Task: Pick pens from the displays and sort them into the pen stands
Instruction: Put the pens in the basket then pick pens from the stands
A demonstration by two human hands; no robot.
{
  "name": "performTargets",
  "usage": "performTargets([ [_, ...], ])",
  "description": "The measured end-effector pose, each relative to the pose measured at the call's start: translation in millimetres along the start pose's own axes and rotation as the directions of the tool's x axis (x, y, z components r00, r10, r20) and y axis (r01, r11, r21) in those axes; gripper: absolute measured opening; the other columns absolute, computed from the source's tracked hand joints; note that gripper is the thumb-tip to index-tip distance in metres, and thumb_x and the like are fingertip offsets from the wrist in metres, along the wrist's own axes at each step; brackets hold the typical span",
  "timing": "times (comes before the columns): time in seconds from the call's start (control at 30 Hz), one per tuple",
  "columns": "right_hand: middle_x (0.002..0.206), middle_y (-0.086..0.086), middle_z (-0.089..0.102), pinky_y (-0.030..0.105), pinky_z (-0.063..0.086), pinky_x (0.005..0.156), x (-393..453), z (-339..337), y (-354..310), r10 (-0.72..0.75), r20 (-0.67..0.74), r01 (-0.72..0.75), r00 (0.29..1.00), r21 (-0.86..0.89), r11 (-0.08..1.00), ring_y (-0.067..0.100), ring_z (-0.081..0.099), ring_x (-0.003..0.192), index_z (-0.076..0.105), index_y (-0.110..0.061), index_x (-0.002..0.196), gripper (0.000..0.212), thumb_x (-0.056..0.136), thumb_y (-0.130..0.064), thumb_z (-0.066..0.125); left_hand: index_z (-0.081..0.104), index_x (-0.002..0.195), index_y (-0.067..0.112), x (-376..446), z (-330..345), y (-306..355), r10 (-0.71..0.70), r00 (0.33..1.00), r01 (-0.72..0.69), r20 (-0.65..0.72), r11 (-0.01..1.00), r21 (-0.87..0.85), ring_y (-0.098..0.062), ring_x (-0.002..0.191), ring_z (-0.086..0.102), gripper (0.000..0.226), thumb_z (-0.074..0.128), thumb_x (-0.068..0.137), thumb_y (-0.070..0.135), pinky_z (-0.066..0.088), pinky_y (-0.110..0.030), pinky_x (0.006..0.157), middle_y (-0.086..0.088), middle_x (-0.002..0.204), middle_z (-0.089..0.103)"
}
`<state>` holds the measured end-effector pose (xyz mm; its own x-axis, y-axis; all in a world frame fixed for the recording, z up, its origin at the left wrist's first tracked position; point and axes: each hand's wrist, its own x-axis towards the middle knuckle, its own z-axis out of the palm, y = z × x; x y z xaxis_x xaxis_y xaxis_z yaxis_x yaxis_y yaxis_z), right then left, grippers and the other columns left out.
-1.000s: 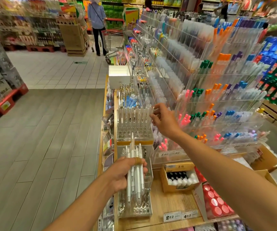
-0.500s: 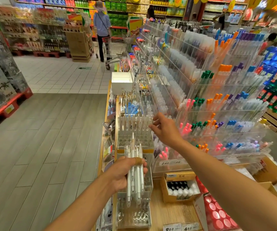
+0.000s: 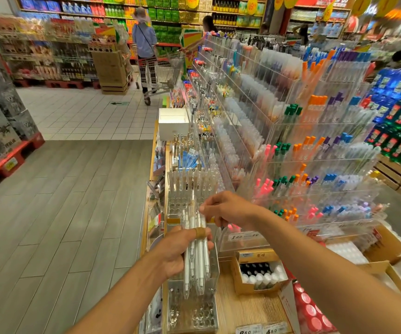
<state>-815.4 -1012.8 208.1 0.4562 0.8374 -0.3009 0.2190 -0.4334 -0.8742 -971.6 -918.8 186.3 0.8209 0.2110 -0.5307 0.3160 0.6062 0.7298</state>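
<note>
Head view: person at a store pen aisle, both bare hands over the wooden shelf edge (image 3: 250, 312).
Landmark: clear pen stand (image 3: 190, 189) w/ rows of round holes, back row already filled w/ white pens.
Left hand (image 3: 177, 254): fist wrapped round a bundle of white pens (image 3: 196, 251), thumb w/ tan plaster across the front; sits just below & nearer the camera than the landmark stand.
Bundle axis: near upright, tips down, caps up, tops reach toward the stand's front edge.
Right hand (image 3: 228, 208): fingertips pressed together in a pinch at the bundle's top end; whether they've got one pen or only touch it, can't tell (blur).
Right hand vs stand: just right of & slightly below it, nearer to it than the left hand.
Key relation: empty holes lie up & left of the right-hand pinch, so next pen prob. lifts up out of the bundle along its long axis, then goes over & down.
Second stand (image 3: 192, 312): under the bundle, closer to the camera, mostly empty holes.
Risk: bundle loosens as one pen slides out.
</note>
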Motion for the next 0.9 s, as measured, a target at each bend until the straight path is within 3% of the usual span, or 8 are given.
performTargets([
  [0.1, 0.069, 0.000, 0.064, 0.023, 0.044, 0.052, -1.7, 1.7, -1.2, 0.053, 0.022, -0.055, 0.998, 0.123, 0.991, 0.008, 0.057, 0.055, 0.063, -0.007, 0.087, 0.017, 0.092, -0.023, 0.066, 0.063, 0.103, -0.006, -2.5, 0.5, 1.0, 0.004, 1.000, -0.004, 0.010, 1.000, -0.005, -0.023, 0.058, 0.069, 0.024, 0.071, 0.082, 0.002, 0.056, -0.029, 0.048, -0.016, 0.072, 0.068],
  [0.23, 0.069, 0.000, 0.060, 0.019, 0.045, 0.052, -5.2, -2.1, -1.5, 0.039, 0.091, -0.067, 0.995, 0.336, 0.939, 0.008, 0.059, 0.060, 0.056, -0.009, 0.091, 0.013, 0.092, -0.018, 0.064, 0.055, 0.122, -0.010, -3.6, -3.1, 0.5, 0.037, 0.999, -0.036, 0.008, 0.999, -0.036, -0.024, 0.062, 0.071, 0.047, 0.074, 0.081, 0.004, 0.056, -0.030, 0.049, -0.018, 0.079, 0.071],
  [0.37, 0.065, 0.002, 0.061, 0.017, 0.049, 0.053, -8.0, -6.6, -3.0, -0.017, 0.145, -0.059, 0.989, 0.502, 0.863, 0.010, 0.060, 0.057, 0.056, -0.008, 0.086, 0.016, 0.084, -0.019, 0.068, 0.066, 0.110, -0.008, -4.3, -5.3, 4.4, 0.047, 0.998, -0.045, 0.052, 0.998, -0.036, -0.025, 0.066, 0.072, 0.042, 0.079, 0.074, 0.009, 0.057, -0.031, 0.053, -0.020, 0.083, 0.072],
  [0.5, 0.072, 0.008, 0.063, 0.020, 0.052, 0.055, -7.2, -19.7, -11.2, -0.043, -0.156, 0.125, 0.987, 0.567, 0.814, 0.013, 0.062, 0.058, 0.062, 0.000, 0.091, 0.018, 0.083, -0.015, 0.067, 0.067, 0.106, -0.009, -3.3, -10.0, 7.8, 0.004, 0.997, 0.002, 0.076, 0.997, -0.081, -0.026, 0.063, 0.069, 0.032, 0.074, 0.078, 0.006, 0.058, -0.031, 0.052, -0.021, 0.081, 0.069],
  [0.63, 0.070, 0.005, 0.067, 0.022, 0.054, 0.054, -3.8, -41.3, -26.7, -0.212, -0.569, 0.389, 0.795, 0.209, 0.897, 0.015, 0.064, 0.057, 0.065, -0.007, 0.091, 0.008, 0.089, -0.015, 0.065, 0.068, 0.091, -0.005, -1.9, -17.5, 10.9, -0.009, 0.999, 0.013, 0.043, 0.995, -0.100, -0.024, 0.059, 0.068, 0.015, 0.071, 0.079, 0.003, 0.059, -0.031, 0.053, -0.019, 0.079, 0.069],
  [0.73, 0.065, 0.000, 0.068, 0.021, 0.055, 0.055, 2.5, -49.2, -38.6, -0.381, -0.673, 0.392, 0.634, -0.146, 0.908, 0.011, 0.065, 0.054, 0.066, -0.019, 0.084, 0.005, 0.089, -0.021, 0.068, 0.069, 0.088, -0.003, -1.1, -21.6, 11.6, -0.020, 1.000, 0.022, 0.021, 0.994, -0.103, -0.025, 0.058, 0.068, 0.007, 0.069, 0.083, 0.003, 0.059, -0.031, 0.056, -0.019, 0.079, 0.069],
  [0.8, 0.063, -0.006, 0.067, 0.018, 0.054, 0.056, 7.1, -49.2, -43.0, -0.459, -0.653, 0.364, 0.603, -0.287, 0.886, 0.006, 0.064, 0.055, 0.063, -0.027, 0.080, 0.010, 0.089, -0.023, 0.068, 0.070, 0.085, -0.002, -1.3, -22.2, 11.8, -0.031, 0.999, 0.033, 0.022, 0.995, -0.099, -0.025, 0.058, 0.067, 0.007, 0.071, 0.080, 0.003, 0.059, -0.031, 0.056, -0.019, 0.079, 0.069],
  [0.9, 0.063, -0.010, 0.064, 0.015, 0.052, 0.056, 15.6, -42.2, -40.3, -0.499, -0.589, 0.322, 0.636, -0.385, 0.865, 0.002, 0.062, 0.054, 0.063, -0.022, 0.083, 0.008, 0.088, -0.023, 0.069, 0.070, 0.084, -0.003, -0.8, -23.1, 12.1, -0.040, 0.999, 0.041, 0.015, 0.995, -0.090, -0.024, 0.059, 0.068, 0.008, 0.072, 0.079, 0.004, 0.059, -0.031, 0.056, -0.018, 0.079, 0.069],
])
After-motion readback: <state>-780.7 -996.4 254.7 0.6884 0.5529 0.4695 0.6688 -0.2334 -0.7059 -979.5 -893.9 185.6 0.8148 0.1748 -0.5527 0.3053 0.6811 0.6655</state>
